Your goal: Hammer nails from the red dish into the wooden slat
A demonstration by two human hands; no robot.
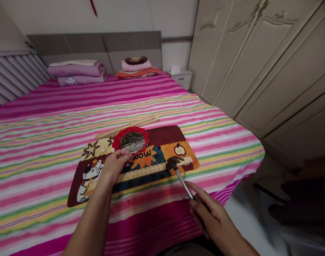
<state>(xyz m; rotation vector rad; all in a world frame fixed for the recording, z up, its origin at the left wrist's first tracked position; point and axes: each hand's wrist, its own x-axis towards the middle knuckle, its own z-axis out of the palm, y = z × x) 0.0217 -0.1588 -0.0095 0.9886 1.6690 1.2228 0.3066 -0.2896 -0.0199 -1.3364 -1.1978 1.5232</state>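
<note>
My right hand (pixel 212 211) is wrapped round the handle of a hammer (pixel 183 182) with a shiny metal shaft. Its dark head rests over the right part of a long pale wooden strip (pixel 145 172), which has rows of small holes and a few nails standing along it. At the near left edge of a red scalloped bowl (pixel 116 144), my left hand (pixel 115 166) is closed in a pinch; what its fingertips hold is too small to tell. The bowl contains many loose nails (pixel 133 140). Hand and forearm cover part of the strip's left end.
Under the strip and bowl lies a patterned mat (pixel 166 136) on a striped bedspread (pixel 218 142). More wooden strips (pixel 125 127) lie behind the bowl. Folded bedding (pixel 79 71) sits by the headboard (pixel 130 42). A wardrobe (pixel 280 60) stands right of the bed.
</note>
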